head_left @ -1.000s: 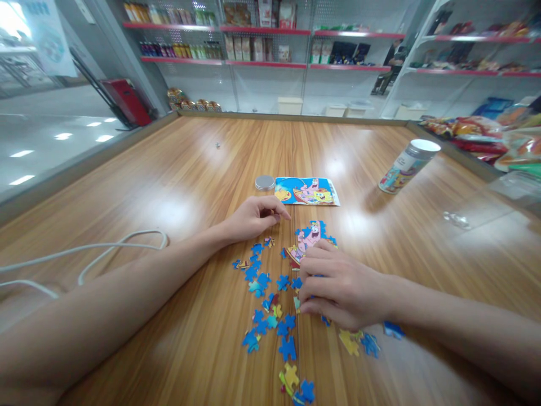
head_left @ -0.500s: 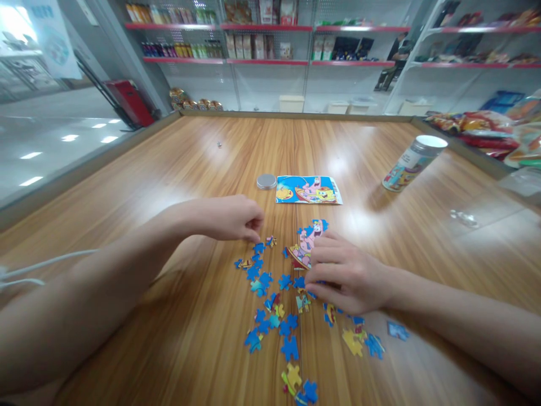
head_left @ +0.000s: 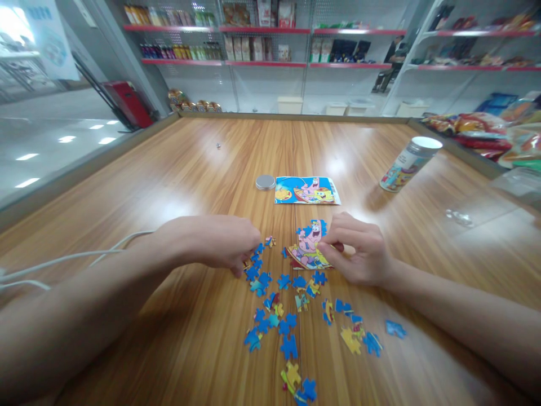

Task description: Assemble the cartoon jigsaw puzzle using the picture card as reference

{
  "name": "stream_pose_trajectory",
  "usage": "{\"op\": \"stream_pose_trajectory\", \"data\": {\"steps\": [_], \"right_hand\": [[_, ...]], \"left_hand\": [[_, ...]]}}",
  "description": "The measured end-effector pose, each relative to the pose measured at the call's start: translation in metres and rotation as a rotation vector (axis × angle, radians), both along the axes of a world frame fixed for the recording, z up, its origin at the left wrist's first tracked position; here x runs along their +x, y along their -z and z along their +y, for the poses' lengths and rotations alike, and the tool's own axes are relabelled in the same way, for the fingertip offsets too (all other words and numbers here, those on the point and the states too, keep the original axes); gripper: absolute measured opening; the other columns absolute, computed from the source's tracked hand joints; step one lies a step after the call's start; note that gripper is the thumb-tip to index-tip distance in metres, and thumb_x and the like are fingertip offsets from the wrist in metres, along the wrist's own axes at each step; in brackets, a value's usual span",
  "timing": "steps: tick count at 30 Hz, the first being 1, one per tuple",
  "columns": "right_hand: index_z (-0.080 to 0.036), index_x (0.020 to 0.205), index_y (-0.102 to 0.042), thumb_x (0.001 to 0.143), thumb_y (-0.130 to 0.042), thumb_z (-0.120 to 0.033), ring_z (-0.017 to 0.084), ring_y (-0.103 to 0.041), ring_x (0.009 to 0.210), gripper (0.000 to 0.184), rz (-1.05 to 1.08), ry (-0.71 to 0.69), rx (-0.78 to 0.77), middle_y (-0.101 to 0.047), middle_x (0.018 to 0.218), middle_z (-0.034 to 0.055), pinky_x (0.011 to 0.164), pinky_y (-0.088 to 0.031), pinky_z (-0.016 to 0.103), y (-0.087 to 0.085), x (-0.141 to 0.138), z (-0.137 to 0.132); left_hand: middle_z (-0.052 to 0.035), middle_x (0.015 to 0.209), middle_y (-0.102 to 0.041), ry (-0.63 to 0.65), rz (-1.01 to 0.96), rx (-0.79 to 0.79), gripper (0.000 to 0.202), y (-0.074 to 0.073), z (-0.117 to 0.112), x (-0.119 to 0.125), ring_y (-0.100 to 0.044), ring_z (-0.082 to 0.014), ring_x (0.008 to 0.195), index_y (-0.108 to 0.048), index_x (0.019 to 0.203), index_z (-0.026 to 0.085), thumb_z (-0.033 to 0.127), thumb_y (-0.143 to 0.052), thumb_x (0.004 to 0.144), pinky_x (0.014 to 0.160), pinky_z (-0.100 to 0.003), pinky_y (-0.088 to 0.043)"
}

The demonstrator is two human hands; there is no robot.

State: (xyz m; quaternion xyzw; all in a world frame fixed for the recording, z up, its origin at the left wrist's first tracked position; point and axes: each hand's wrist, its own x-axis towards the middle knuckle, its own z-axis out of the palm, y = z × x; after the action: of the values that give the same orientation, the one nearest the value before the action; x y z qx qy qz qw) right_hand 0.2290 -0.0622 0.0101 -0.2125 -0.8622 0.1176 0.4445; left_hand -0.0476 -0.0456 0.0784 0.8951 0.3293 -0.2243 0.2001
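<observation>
A partly joined jigsaw puzzle [head_left: 309, 242] lies at the middle of the table, showing a pink cartoon figure. My right hand [head_left: 359, 248] is at its right edge, thumb and fingers closed in a pinch; what they hold is mostly hidden. Over the left end of the loose pieces, my left hand [head_left: 230, 242] points down with its fingers closed, and their tips are partly hidden. Loose blue puzzle pieces [head_left: 264, 279] are scattered between the hands. Nearer me lie more blue pieces [head_left: 289, 346] and a yellow piece [head_left: 350, 340].
Beyond the puzzle lies a picture card [head_left: 307, 190] beside a round metal lid [head_left: 266, 181]. An open-ended cardboard tube [head_left: 408, 163] stands at the right. White cables [head_left: 105, 252] run behind my left forearm. Snack bags [head_left: 477, 129] are piled past the table's right edge.
My right hand has moved up and right, uncovering loose pieces and more of the joined puzzle. My left hand has come down and slightly left, covering a yellow-red piece.
</observation>
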Motion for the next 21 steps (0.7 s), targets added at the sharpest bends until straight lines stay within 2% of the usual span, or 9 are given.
{"op": "stream_pose_trajectory", "data": {"steps": [3, 5, 9, 12, 16, 21], "right_hand": [[-0.019, 0.077, -0.060, 0.085, -0.065, -0.010, 0.014, -0.048, 0.063, 0.013, -0.052, -0.018, -0.015, -0.057, 0.066, -0.0003, 0.063, -0.036, 0.033, 0.0017, -0.0001, 0.0002], [-0.018, 0.078, -0.060, 0.087, -0.065, -0.011, 0.013, -0.048, 0.063, 0.012, -0.071, -0.021, -0.010, -0.056, 0.065, -0.0008, 0.064, -0.036, 0.033, 0.0016, -0.0004, -0.0005], [-0.019, 0.077, -0.060, 0.088, -0.064, -0.012, 0.013, -0.048, 0.063, 0.014, -0.072, 0.022, -0.006, -0.058, 0.066, -0.0005, 0.064, -0.036, 0.033, 0.0005, -0.0005, -0.0012], [-0.019, 0.075, -0.061, 0.089, -0.063, -0.013, 0.014, -0.047, 0.063, 0.015, -0.078, 0.040, -0.019, -0.056, 0.065, -0.0007, 0.063, -0.035, 0.033, 0.0005, -0.0003, -0.0010], [-0.019, 0.073, -0.060, 0.090, -0.062, -0.014, 0.013, -0.046, 0.063, 0.017, -0.081, 0.041, -0.022, -0.053, 0.063, -0.0014, 0.062, -0.034, 0.032, -0.0001, -0.0007, -0.0010], [-0.018, 0.071, -0.059, 0.090, -0.062, -0.013, 0.013, -0.045, 0.063, 0.019, -0.071, 0.040, -0.018, -0.052, 0.063, -0.0016, 0.061, -0.033, 0.031, -0.0018, -0.0010, -0.0009]], "left_hand": [[0.0019, 0.054, -0.055, 0.034, -0.056, 0.028, 0.011, -0.0012, -0.0019, 0.0001, -0.035, -0.0098, 0.045, -0.070, 0.068, 0.017, 0.018, -0.067, 0.078, 0.047, -0.026, -0.026], [0.0014, 0.056, -0.057, 0.038, -0.065, 0.023, 0.013, -0.0025, -0.0027, 0.0005, -0.037, -0.0097, 0.045, -0.071, 0.071, 0.017, 0.019, -0.063, 0.082, 0.047, -0.025, -0.027], [-0.0005, 0.066, -0.065, -0.018, 0.009, 0.072, 0.014, -0.0041, -0.0003, -0.0016, -0.048, -0.0113, 0.053, -0.074, 0.082, 0.017, 0.029, -0.076, 0.076, 0.049, -0.023, -0.028], [-0.0023, 0.067, -0.067, -0.073, 0.055, 0.142, 0.018, -0.0017, 0.0022, -0.0038, -0.053, -0.0135, 0.056, -0.073, 0.076, 0.017, 0.031, -0.082, 0.070, 0.051, -0.024, -0.029], [-0.0009, 0.057, -0.061, -0.056, 0.026, 0.096, 0.012, 0.0029, 0.0015, -0.0050, -0.047, -0.0118, 0.048, -0.069, 0.065, 0.018, 0.023, -0.071, 0.076, 0.048, -0.024, -0.027], [0.0005, 0.054, -0.056, 0.000, -0.020, 0.109, 0.011, 0.0028, 0.0004, -0.0070, -0.036, -0.0095, 0.044, -0.065, 0.062, 0.017, 0.016, -0.067, 0.073, 0.046, -0.025, -0.024]]}}
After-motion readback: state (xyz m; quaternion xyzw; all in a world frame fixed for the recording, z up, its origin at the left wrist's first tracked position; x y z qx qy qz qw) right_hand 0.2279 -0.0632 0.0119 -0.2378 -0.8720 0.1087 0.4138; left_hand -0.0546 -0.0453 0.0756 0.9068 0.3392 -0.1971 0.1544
